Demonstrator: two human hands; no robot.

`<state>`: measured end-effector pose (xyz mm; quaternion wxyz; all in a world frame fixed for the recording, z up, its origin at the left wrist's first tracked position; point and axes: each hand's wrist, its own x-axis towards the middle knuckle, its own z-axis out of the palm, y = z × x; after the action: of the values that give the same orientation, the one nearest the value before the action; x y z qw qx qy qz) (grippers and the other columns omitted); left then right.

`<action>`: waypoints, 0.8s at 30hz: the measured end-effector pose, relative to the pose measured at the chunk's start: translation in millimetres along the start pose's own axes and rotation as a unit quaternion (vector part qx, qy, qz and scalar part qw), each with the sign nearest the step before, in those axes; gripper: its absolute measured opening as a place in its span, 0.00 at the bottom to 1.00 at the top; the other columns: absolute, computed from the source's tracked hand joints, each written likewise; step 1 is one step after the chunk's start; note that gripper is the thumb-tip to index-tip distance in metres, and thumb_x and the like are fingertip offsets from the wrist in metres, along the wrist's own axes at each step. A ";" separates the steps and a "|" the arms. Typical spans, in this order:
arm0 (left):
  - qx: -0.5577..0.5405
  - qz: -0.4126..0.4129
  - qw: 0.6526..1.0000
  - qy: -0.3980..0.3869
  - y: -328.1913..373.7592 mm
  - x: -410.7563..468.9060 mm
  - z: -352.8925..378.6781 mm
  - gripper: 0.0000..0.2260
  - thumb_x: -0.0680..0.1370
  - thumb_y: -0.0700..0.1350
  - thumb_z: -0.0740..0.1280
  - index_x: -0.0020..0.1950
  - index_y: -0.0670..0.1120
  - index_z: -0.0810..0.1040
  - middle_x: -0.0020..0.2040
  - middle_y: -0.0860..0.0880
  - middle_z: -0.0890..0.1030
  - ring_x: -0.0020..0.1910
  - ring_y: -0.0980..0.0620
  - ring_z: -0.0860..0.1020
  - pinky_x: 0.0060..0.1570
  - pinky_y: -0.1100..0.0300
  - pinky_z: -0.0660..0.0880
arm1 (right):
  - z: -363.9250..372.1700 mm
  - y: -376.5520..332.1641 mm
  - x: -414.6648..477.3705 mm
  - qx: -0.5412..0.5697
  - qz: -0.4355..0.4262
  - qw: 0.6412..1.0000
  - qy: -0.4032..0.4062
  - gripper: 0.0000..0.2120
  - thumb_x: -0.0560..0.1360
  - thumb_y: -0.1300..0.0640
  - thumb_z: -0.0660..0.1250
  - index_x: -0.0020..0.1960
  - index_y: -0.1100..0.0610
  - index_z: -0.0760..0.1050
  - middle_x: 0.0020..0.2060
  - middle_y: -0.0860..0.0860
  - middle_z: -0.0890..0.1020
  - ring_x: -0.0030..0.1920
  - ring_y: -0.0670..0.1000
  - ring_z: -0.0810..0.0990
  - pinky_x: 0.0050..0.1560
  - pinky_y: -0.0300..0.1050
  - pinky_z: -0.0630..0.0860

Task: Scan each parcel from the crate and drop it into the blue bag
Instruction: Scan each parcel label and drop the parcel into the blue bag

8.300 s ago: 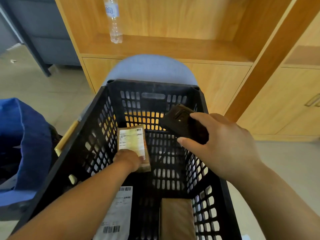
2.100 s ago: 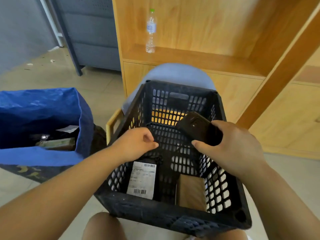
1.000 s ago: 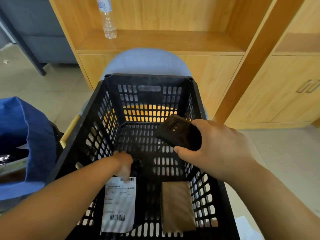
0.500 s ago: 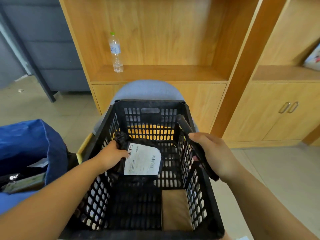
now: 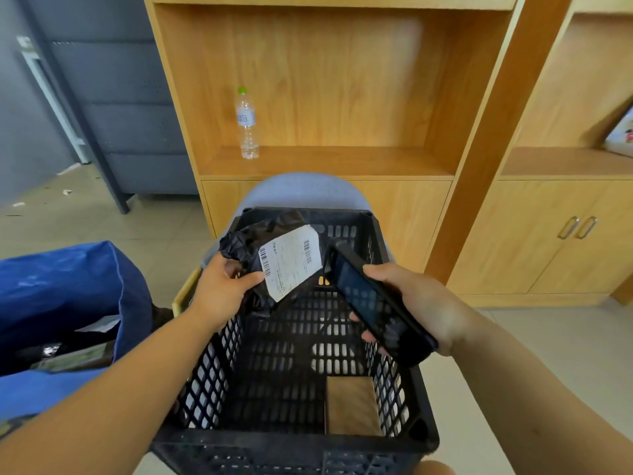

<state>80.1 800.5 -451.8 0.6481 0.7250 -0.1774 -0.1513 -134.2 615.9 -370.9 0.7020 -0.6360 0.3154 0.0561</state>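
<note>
My left hand [image 5: 224, 289] grips a black plastic parcel [image 5: 274, 248] with a white barcode label, held up over the far left part of the black crate [image 5: 294, 437]. My right hand [image 5: 421, 303] holds a black handheld scanner [image 5: 373, 303] just right of the parcel, its far end close to the label. One brown cardboard parcel [image 5: 352, 404] lies on the crate floor at the near right. The blue bag [image 5: 68, 303] stands open to the left, with parcels inside.
The crate rests on a grey-blue chair [image 5: 305, 190]. Behind it is a wooden cabinet [image 5: 342, 97] with a water bottle [image 5: 247, 123] on its shelf. Cupboard doors [image 5: 561, 234] are at the right. A grey sofa [image 5: 120, 114] stands at the back left.
My left hand has raised the black parcel out of the crate and tilted its label toward the scanner. My right hand has turned the scanner so its screen faces me.
</note>
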 end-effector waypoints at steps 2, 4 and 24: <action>0.003 0.015 1.000 0.011 2.9 -1.9 0.1 0.14 0.73 0.33 0.71 0.56 0.44 0.75 0.51 0.49 0.83 0.52 0.51 0.82 0.53 0.53 0.79 | 1.4 -1.0 -2.2 -0.045 0.019 0.999 -0.016 0.23 0.74 0.42 0.66 0.53 0.62 0.80 0.42 0.58 0.83 0.42 0.60 0.81 0.40 0.51 0.76; 0.002 0.026 1.000 0.011 5.3 -4.8 1.2 0.14 0.73 0.32 0.71 0.50 0.48 0.75 0.44 0.56 0.85 0.47 0.57 0.83 0.45 0.62 0.81 | 3.3 -1.0 -3.0 -0.082 0.025 0.996 -0.029 0.23 0.74 0.41 0.66 0.55 0.60 0.80 0.45 0.60 0.84 0.43 0.60 0.81 0.41 0.51 0.76; -0.002 0.023 0.998 0.057 20.6 -24.8 -21.2 0.20 0.72 0.35 0.73 0.59 0.43 0.69 0.58 0.43 0.80 0.57 0.46 0.79 0.57 0.52 0.76 | 34.7 -5.5 -15.1 -0.174 -0.128 0.976 0.018 0.20 0.79 0.45 0.61 0.40 0.59 0.79 0.25 0.47 0.80 0.26 0.43 0.78 0.30 0.34 0.73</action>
<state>66.3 828.5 -429.2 0.6617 0.7271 -0.1563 -0.0951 -130.6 652.0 -358.6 0.5762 -0.7845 0.2292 0.0080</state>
